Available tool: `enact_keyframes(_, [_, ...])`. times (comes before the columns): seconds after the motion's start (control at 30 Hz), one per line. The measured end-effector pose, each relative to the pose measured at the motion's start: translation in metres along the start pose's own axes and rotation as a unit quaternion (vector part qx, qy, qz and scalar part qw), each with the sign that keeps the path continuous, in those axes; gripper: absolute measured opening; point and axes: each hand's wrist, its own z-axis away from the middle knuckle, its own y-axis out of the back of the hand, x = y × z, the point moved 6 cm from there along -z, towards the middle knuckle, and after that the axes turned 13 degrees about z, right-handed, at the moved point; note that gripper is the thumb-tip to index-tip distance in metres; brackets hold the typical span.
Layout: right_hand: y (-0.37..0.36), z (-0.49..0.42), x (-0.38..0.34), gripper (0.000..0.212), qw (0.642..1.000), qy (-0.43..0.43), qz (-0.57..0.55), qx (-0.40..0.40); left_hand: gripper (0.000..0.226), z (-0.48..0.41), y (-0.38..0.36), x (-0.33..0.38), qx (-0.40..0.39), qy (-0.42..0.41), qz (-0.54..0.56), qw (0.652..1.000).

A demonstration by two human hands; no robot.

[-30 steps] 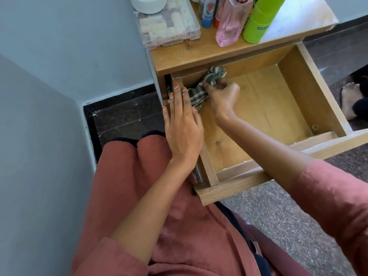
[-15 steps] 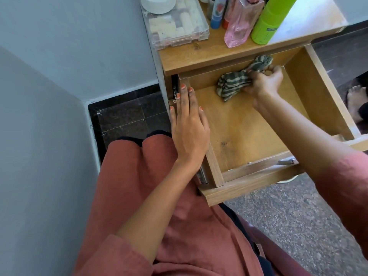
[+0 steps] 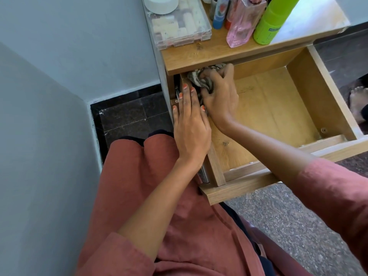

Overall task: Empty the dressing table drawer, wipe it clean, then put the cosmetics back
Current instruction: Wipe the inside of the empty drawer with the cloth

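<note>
right hand (image 3: 220, 96) grips cloth (image 3: 201, 80) in drawer (image 3: 310, 84) back-left corner | left hand (image 3: 190, 124) flat, open on left wall | cosmetics: green bottle (image 3: 268, 28), pink bottle (image 3: 242, 26), clear box (image 3: 179, 24) on counter (image 3: 209, 51)

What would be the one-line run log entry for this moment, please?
phase: wiping | right hand: pressing checked grey cloth into back-left corner of open wooden drawer | left hand: flat on left drawer wall | cosmetics: on tabletop

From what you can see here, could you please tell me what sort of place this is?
Probably a bedroom or dressing corner at home: a wooden dressing table with its drawer open, a pink glass perfume bottle and green plastic bottle on top, beside a painted wall.
</note>
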Motion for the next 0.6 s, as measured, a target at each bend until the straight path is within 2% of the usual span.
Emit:
enact_keyframes(0.1, [0.004,0.0,0.003,0.031,0.995,0.06,0.073,-0.007,0.046,0.0,0.0,0.0,-0.001,0.0,-0.009,1.0])
enact_keyframes(0.17, [0.008,-0.003,0.017,0.034,0.993,0.054,0.103,-0.009,0.046,0.0,0.0,-0.001,0.0,0.001,-0.008,1.0])
enact_keyframes(0.33, [0.037,-0.025,0.077,0.028,0.992,-0.097,0.071,0.034,0.046,0.0,0.0,-0.001,0.0,0.001,0.011,1.0])
enact_keyframes(0.4, [0.042,-0.03,0.086,0.027,0.99,-0.121,0.061,0.046,0.047,0.001,-0.001,-0.001,-0.004,0.002,0.02,1.0])
enact_keyframes(0.6, [0.014,-0.019,0.052,0.025,0.993,-0.051,0.11,0.001,0.047,0.001,0.0,-0.001,0.001,0.002,0.023,1.0])
